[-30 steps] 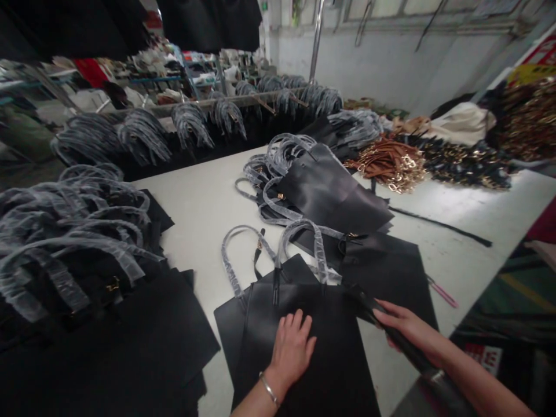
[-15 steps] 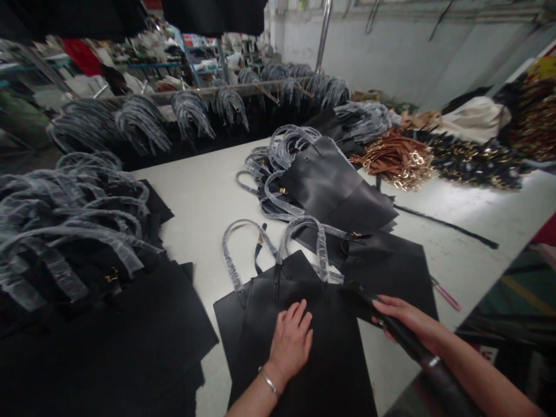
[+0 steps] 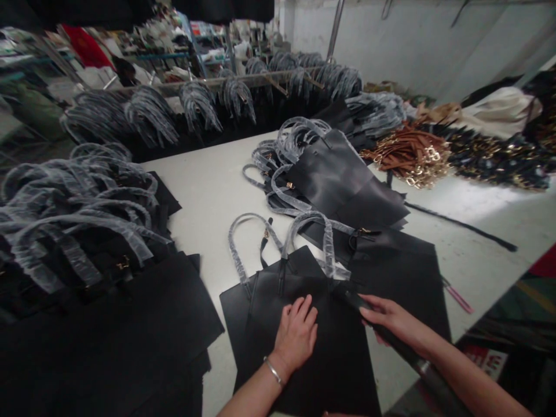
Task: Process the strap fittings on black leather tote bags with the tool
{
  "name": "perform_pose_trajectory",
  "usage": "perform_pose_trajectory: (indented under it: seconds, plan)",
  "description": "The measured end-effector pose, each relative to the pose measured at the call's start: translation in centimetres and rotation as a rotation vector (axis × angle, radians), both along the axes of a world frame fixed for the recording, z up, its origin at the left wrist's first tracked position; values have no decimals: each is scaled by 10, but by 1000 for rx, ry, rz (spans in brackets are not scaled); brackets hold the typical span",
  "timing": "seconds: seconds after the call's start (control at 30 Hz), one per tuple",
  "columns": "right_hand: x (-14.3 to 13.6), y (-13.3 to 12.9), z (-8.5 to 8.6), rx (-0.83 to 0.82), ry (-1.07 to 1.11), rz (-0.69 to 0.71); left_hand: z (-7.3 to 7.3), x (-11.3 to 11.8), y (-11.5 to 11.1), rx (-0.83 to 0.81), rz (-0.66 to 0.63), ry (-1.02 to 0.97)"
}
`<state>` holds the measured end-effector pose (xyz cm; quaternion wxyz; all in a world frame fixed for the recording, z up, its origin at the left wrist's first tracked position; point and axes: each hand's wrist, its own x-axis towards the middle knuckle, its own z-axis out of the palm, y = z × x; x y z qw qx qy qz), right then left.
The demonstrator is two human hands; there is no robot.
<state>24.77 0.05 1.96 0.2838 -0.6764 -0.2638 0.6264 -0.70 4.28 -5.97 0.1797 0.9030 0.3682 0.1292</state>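
Observation:
A black bag panel [image 3: 334,347] lies in front of me on a few others, its plastic-wrapped handle [image 3: 309,219] pointing away. On its upper middle rests my left hand [image 3: 297,330], palm down, fingers laid out and slightly bent, holding nothing. My right hand [image 3: 391,319] is wrapped round a long black tube-shaped tool [image 3: 402,346] with a silver ring; its exact kind is unclear. The tool's front end is at the panel's upper right corner, where dark on dark hides whether they touch. Behind the panel is a short black strap with a gold clasp [image 3: 266,233].
To the left is a big pile of black panels [image 3: 174,307] with wrapped handles. More panels [image 3: 334,168] are stacked behind. Brown straps with gold clasps [image 3: 410,153] lie at the back right, near a pink-handled tool [image 3: 459,298]. Wrapped handles hang over a rail [image 3: 208,84].
My right hand has moved left with the tool, bringing its front end further over the panel's corner. My left hand stays on the panel. The whole view has shifted slightly.

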Motion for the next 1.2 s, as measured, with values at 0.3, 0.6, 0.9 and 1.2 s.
perform_pose_trajectory:
  seconds: [0.3, 0.6, 0.9, 1.2]
  plan:
    - [-33, 27, 1, 50, 19, 39, -9, -6, -4, 20, -27, -87]
    - [-44, 34, -5, -21, -38, 155, -9, -8, -4, -2, -22, -146]
    - [-54, 31, -6, -18, -58, 221, -6, -8, -3, 16, 15, -98]
    - [-93, 65, -7, 64, -31, 266, -12, -2, -2, -34, -19, -136]
